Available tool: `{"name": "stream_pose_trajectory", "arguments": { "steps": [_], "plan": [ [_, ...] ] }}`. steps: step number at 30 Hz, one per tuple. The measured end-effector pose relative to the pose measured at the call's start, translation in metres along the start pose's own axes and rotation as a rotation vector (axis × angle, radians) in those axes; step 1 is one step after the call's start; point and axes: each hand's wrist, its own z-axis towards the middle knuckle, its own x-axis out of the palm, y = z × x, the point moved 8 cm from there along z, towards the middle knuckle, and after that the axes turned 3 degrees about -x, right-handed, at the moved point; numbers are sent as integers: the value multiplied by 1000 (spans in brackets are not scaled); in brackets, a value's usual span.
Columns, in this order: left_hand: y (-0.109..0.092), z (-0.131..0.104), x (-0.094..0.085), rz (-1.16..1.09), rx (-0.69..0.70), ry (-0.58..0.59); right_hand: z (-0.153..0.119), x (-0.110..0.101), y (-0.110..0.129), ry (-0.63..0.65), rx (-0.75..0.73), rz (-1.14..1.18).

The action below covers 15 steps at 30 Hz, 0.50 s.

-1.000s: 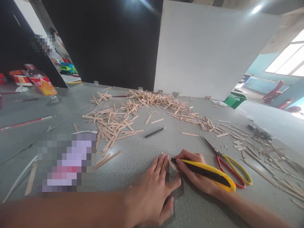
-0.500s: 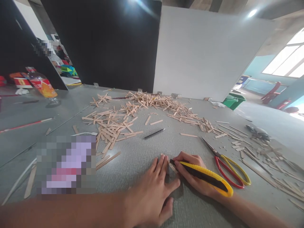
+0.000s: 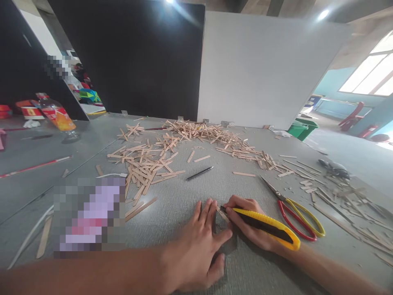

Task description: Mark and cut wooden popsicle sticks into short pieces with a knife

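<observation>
My right hand (image 3: 250, 221) is closed around a yellow and black utility knife (image 3: 267, 227), its tip pointing left at a small wooden stick (image 3: 223, 214) on the table. My left hand (image 3: 204, 241) rests on the table with its fingers spread, the fingertips against the stick's left side. Only part of the stick shows between the hands. A black pen (image 3: 199, 173) lies beyond them. Just right of my right hand are scissors (image 3: 299, 217) with red and yellow handles.
Loose wooden sticks (image 3: 144, 168) are heaped across the grey table (image 3: 172, 217), with thin strips (image 3: 337, 205) at the right. A bottle (image 3: 58, 116) stands at the left back. Black and white panels (image 3: 260, 69) rise behind. A pixelated purple item (image 3: 98, 209) lies left.
The view has shifted slightly. The knife in my right hand has moved a little, its rear end slightly higher and further left. My left hand stays nearly in place.
</observation>
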Motion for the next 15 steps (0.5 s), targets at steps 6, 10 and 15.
{"name": "stream_pose_trajectory", "arguments": {
  "steps": [6,10,15],
  "plan": [
    [-1,0,-2,35,9,16,0,-1,2,16,-9,13],
    [-2,0,-2,69,16,-6,0,-2,6,16,-14,55],
    [-3,0,-1,98,17,-32,0,-3,4,6,6,59]
  ]
}}
